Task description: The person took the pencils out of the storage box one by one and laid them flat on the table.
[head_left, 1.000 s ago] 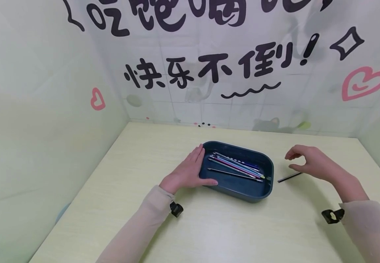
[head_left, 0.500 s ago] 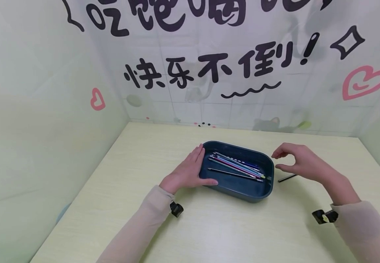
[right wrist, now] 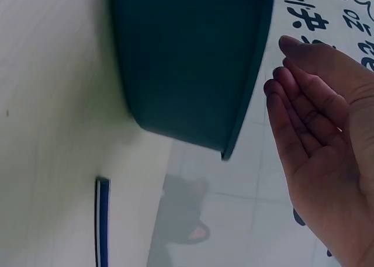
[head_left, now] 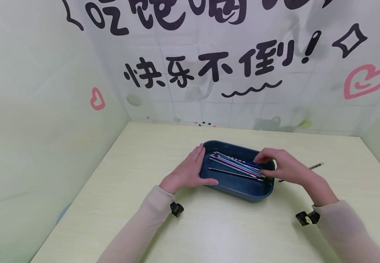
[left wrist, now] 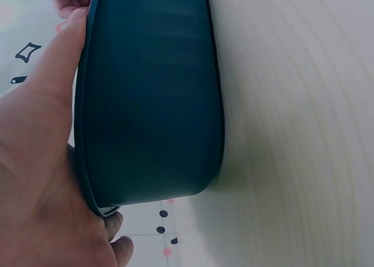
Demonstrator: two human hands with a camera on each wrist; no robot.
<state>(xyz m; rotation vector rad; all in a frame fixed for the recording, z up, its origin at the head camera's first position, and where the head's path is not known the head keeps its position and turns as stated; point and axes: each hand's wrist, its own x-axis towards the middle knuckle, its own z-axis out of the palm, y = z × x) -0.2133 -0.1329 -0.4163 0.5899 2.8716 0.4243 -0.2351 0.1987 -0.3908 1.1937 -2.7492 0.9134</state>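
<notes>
In the head view, several pencils (head_left: 232, 165) lie together in a dark blue-green plastic tray (head_left: 239, 194), with a black one (head_left: 231, 172) slightly apart on the near side. My left hand (head_left: 186, 170) rests against the tray's left end, fingers straight along it and thumb over the near rim. Over the tray's right end hovers my right hand (head_left: 280, 165), its fingers gently bent and parted from the thumb. The right wrist view shows nothing between those fingers. Another pencil (head_left: 317, 165) lies on the table right of the tray, partly hidden behind the right hand.
The tray stands on a pale wood-grain table (head_left: 209, 233). Behind it hangs a white sheet (head_left: 183, 106) with black lettering and pink hearts, and pale green sheets (head_left: 38, 146) close the sides. A black camera (head_left: 177, 209) is strapped to the left wrist.
My right hand has moved left from above the table to over the tray's right end. That uncovers the far end of the loose pencil. My left hand and the tray have stayed put.
</notes>
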